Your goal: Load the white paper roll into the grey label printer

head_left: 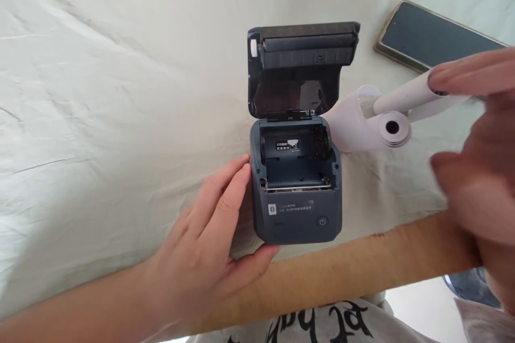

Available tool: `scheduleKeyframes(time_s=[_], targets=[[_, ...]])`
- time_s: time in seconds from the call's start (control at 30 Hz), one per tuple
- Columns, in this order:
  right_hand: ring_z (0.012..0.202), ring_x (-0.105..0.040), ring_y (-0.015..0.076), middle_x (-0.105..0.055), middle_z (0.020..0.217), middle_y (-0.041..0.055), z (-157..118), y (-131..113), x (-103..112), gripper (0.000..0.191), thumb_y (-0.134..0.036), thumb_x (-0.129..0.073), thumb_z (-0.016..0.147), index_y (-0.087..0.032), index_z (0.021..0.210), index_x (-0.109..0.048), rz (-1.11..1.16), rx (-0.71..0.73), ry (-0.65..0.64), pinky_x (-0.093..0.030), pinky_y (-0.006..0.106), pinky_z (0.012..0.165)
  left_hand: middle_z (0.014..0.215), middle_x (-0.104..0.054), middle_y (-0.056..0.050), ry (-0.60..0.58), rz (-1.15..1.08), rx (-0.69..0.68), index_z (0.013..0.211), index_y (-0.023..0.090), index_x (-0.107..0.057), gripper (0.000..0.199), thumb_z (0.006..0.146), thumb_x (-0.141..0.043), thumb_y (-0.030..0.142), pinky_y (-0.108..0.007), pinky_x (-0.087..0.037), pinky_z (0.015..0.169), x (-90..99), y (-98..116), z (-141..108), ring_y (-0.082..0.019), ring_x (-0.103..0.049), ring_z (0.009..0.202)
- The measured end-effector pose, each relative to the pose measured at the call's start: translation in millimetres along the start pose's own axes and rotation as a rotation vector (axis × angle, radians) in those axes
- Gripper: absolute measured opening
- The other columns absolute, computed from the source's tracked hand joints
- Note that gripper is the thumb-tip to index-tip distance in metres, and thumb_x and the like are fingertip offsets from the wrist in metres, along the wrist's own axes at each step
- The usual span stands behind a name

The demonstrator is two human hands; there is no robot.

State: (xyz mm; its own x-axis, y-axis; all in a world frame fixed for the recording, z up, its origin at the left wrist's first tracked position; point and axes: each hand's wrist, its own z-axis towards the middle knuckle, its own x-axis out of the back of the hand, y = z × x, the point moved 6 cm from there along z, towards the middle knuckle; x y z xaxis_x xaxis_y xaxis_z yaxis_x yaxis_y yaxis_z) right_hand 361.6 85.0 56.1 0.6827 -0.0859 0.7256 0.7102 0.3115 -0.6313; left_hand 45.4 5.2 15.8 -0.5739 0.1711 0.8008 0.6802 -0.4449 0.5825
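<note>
- In the head view, the printer (295, 225) is seated on a pale cloth (100, 64), its lid (257, 99) raised and its bay exposed.
- Its near left corner is held by the left hand (197, 246): the fingers are laid along the left side, the thumb is set against the near edge.
- The right hand (494, 144), blurred, is held to the right of the printer with thumb and fingers parted. A white gadget (358, 123) just right of the printer is overlapped by its fingertips; whether it is touched cannot be told.
- A phone (438, 37) is placed beyond the printer, to its right; a wooden strip (341, 278) is seen on its near side.
- The printer can be judged stiff, smooth and fairly light, so easily slid if pushed.
- It is best gripped by its lower sides; the hinged lid and the thin metal bar (298, 188) are probably fragile and should be spared pressure.
</note>
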Motion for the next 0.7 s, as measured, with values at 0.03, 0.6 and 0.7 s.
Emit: scheduleKeyframes(time_s=[0.03, 0.6, 0.7], targets=[[0.137, -0.076, 0.0335, -0.082, 0.136, 0.0063, -3, -12, -6, 0.038, -0.045, -0.078, 0.095, -0.035, 0.132, -0.075, -0.046, 0.065, -0.028, -0.062, 0.06, 0.12, 0.178, -0.062, -0.013, -0.002, -0.009, -0.001, 0.192, 0.034, -0.017, 0.093, 0.114, -0.065, 0.047, -0.053, -0.078, 0.112, 0.1, 0, 0, -0.04, -0.074, 0.152], [0.095, -0.068, 0.0172, -0.067, 0.106, 0.0044, 0, -24, -40, 0.015, -0.023, -0.073, 0.103, -0.026, 0.106, -0.059, -0.19, 0.342, -0.117, -0.051, 0.032, 0.073, 0.172, -0.065, -0.018, -0.007, 0.042, -0.023, 0.191, 0.03, -0.019, 0.089, 0.115, -0.064, 0.047, -0.052, -0.077, 0.112, 4.3, 4, 6, -0.04, -0.076, 0.149], [0.088, -0.064, 0.0163, -0.063, 0.098, 0.0017, 0, -22, -42, 0.017, -0.024, -0.075, 0.102, -0.027, 0.111, -0.061, -0.199, 0.331, -0.128, -0.049, 0.032, 0.071, 0.173, -0.064, -0.02, -0.031, 0.026, -0.038, 0.19, 0.027, -0.02, 0.089, 0.115, -0.064, 0.044, -0.05, -0.075, 0.116, 3.0, 5, 7, -0.04, -0.074, 0.152]])
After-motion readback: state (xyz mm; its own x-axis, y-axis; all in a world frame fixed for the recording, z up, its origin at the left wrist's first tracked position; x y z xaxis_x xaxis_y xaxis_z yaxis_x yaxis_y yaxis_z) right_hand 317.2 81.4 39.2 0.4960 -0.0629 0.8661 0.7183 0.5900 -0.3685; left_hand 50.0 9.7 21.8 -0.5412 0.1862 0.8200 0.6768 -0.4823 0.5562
